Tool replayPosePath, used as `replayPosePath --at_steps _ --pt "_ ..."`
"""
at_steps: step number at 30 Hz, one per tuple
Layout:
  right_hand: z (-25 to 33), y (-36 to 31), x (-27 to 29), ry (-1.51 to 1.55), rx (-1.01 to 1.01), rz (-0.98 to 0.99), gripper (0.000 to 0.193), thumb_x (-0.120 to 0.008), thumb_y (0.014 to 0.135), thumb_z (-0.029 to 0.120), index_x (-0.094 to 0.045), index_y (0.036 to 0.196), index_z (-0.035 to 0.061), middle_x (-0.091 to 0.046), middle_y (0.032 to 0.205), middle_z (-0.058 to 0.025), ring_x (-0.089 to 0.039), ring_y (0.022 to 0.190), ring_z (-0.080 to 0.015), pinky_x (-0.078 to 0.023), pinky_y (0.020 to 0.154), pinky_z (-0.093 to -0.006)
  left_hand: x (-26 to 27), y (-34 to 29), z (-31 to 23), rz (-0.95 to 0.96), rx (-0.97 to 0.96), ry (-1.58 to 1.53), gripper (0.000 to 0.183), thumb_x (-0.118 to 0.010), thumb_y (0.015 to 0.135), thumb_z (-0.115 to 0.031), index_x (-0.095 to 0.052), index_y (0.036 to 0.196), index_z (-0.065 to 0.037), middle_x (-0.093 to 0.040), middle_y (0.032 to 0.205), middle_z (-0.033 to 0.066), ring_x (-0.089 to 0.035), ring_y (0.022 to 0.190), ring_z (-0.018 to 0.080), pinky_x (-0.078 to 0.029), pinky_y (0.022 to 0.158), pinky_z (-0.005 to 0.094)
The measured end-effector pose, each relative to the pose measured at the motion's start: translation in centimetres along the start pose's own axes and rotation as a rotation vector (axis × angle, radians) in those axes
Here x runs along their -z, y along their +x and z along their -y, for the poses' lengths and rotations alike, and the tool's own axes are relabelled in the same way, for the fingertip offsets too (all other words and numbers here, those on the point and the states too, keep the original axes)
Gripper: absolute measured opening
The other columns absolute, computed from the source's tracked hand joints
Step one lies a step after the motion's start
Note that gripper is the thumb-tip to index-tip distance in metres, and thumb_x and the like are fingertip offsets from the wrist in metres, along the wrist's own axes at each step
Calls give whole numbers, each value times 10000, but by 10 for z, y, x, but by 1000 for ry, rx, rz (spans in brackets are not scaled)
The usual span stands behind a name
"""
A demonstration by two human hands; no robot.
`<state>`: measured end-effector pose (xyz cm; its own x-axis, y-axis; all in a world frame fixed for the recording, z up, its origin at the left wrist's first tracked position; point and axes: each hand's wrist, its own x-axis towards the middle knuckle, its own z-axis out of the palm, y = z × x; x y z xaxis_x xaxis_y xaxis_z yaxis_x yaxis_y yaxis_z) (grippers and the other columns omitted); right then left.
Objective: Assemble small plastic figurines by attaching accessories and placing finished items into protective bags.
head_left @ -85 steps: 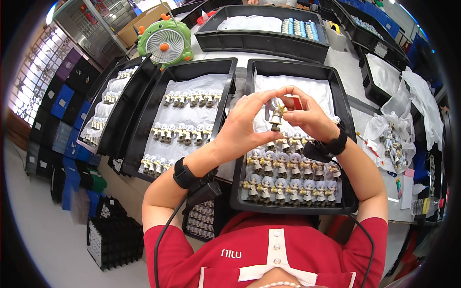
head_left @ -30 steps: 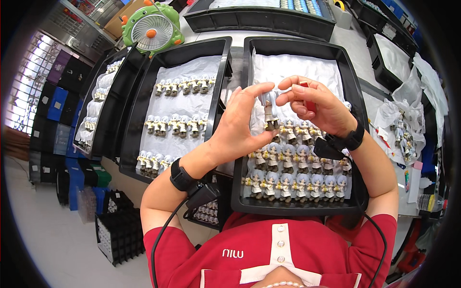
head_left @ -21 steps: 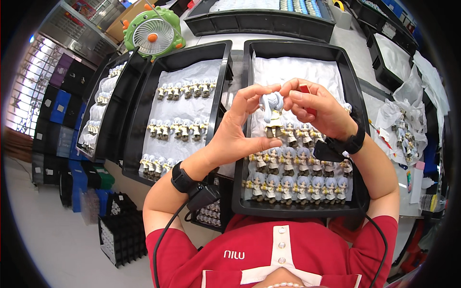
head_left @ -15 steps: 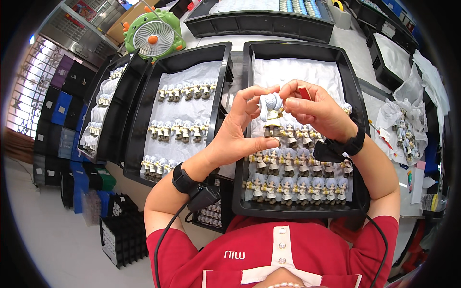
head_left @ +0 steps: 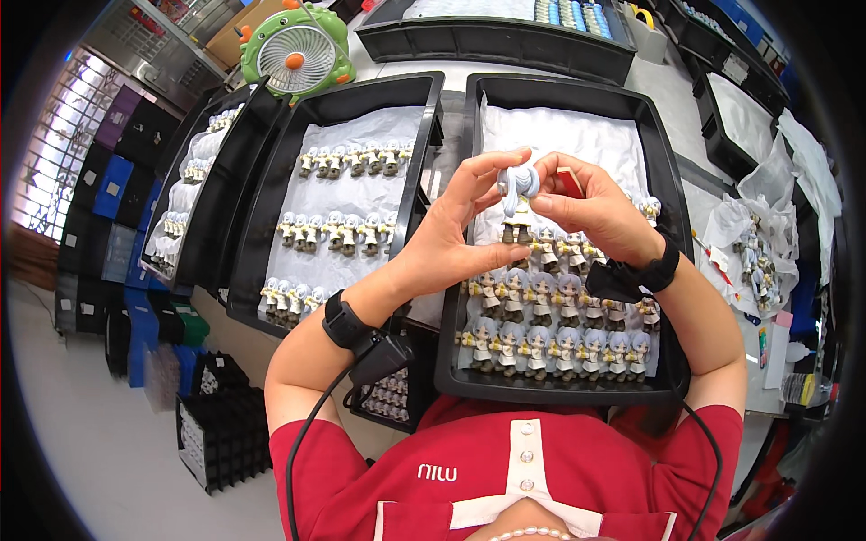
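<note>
Over the black tray in front of me, my left hand grips a small figurine with pale blue hair, a light outfit and dark boots. The thumb is under its feet and the fingers are at its head, so it stands upright. My right hand is closed beside it, thumb and fingertips at the hair. A small flat red piece with a pale edge sticks out between the right fingers; its kind is unclear. Below both hands, several like figurines lie in rows on white paper in the tray.
A second black tray with figurine rows is at the left, beside a tilted tray. A green fan stands at the far left; a long black tray lies at the back. More figurines lie on crumpled wrapping at the right.
The figurine has turned in my left hand, so more of its hair now faces me. My right fingers remain beside it with the red piece. The whole view has shifted slightly.
</note>
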<state>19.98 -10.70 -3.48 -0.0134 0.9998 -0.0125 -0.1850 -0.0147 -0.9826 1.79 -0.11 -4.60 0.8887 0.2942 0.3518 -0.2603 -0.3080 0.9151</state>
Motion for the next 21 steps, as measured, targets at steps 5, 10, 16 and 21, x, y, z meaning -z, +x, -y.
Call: replayPosePath --at_steps 5,10,16,21 --pt "-5 0 3 15 -21 19 185 -657 837 210 -552 941 99 -518 754 69 -399 611 5 -287 511 -159 -3 0 -3 -28 60 -61 757 -763 704 -96 -324 1321 -113 -337 1406 69 -317 1307 199 -282 1054 386" --pt "-10 1 5 53 -87 35 190 -633 854 238 -556 953 96 -554 774 43 -369 566 -1 -268 485 -163 -4 -2 -1 -74 151 -151 732 -765 710 -124 -352 1313 -79 -386 1365 73 -355 1284 199 -266 1069 384" --pt "-6 3 -8 -115 -181 57 213 -589 879 272 -590 977 82 -558 774 38 -366 556 2 -273 477 -163 10 -2 -24 -224 119 -391 633 -669 745 18 -381 1307 -28 -476 1258 73 -505 1134 198 -413 949 317" --pt "-10 -1 -3 -121 -203 54 183 -601 869 230 -580 980 85 -562 791 43 -364 585 16 -260 486 -151 72 -27 -51 -231 106 114 632 -701 742 -16 -392 1292 -42 -495 1170 42 -529 1004 140 -455 838 268"
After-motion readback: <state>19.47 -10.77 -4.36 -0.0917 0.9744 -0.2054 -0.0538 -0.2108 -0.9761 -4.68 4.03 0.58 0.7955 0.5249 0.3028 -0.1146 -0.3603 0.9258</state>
